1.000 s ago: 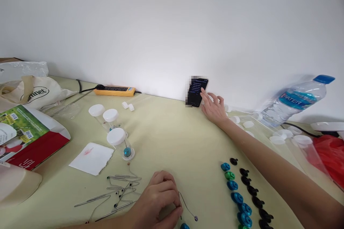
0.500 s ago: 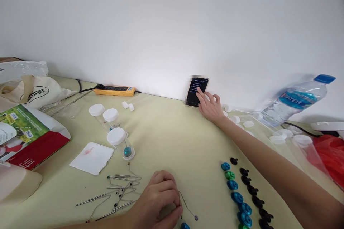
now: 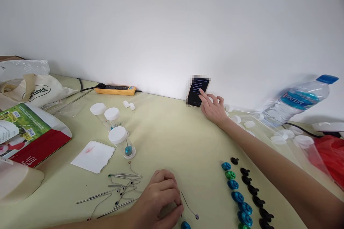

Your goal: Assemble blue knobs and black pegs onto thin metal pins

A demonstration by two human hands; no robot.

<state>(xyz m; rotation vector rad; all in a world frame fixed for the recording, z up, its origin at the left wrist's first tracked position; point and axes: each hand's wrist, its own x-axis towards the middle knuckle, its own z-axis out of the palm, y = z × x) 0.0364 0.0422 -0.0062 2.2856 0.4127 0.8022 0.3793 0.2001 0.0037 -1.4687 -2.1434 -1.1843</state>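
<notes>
My right hand point(image 3: 215, 109) reaches to a phone point(image 3: 197, 92) leaning on the wall, its index finger at the dark screen with lines of text; the fingers are apart and hold nothing. At the bottom centre my left hand point(image 3: 163, 198) is closed on a thin bent metal wire point(image 3: 188, 204) with a small round end. A blue part point(image 3: 185, 225) lies just below that wire. Left of this hand are several metal rods and wires point(image 3: 123, 189). Blue and green parts point(image 3: 238, 196) form a column, beside a column of black parts point(image 3: 258, 201).
Three white-capped clear tubes point(image 3: 118, 135) stand left of centre by torn white paper point(image 3: 92, 156). An orange power strip point(image 3: 115, 90), cloth bag point(image 3: 48, 89) and box point(image 3: 43, 132) are behind and left. White caps point(image 3: 278, 140) and a water bottle point(image 3: 298, 100) lie right.
The view has shifted very slightly. My right index finger is still at the phone screen, a little lower on it, and my left hand keeps its hold on the wire.
</notes>
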